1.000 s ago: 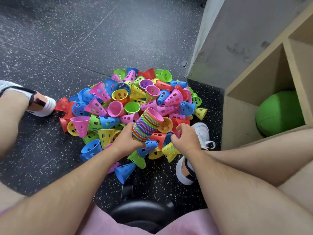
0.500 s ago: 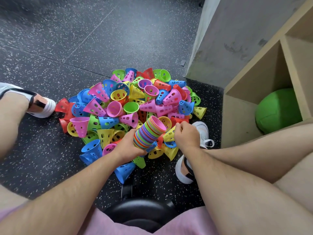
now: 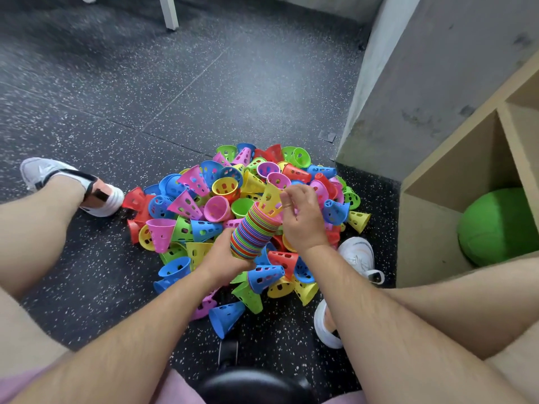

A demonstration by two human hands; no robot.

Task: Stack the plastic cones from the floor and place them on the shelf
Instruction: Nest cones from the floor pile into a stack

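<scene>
A heap of small perforated plastic cones [image 3: 210, 205] in pink, blue, yellow, green and red lies on the dark speckled floor between my feet. My left hand [image 3: 224, 258] grips the lower end of a tilted multicoloured stack of nested cones [image 3: 252, 231]. My right hand [image 3: 303, 217] pinches a yellow cone [image 3: 269, 199] by its narrow end, its wide mouth sitting in the top of the stack. The wooden shelf [image 3: 437, 176] stands to the right, its lower cubby open.
A green ball [image 3: 495, 225] fills the shelf's lower cubby. A grey concrete pillar [image 3: 408, 83] rises behind the heap. My shoes [image 3: 357, 258] flank the pile, and a black round stool seat [image 3: 253, 386] is under me. White furniture legs [image 3: 170, 13] stand far back.
My right hand picked a yellow cone from the pile's near side and lifted it onto the top of the stack. The camera tilted up, showing more floor.
</scene>
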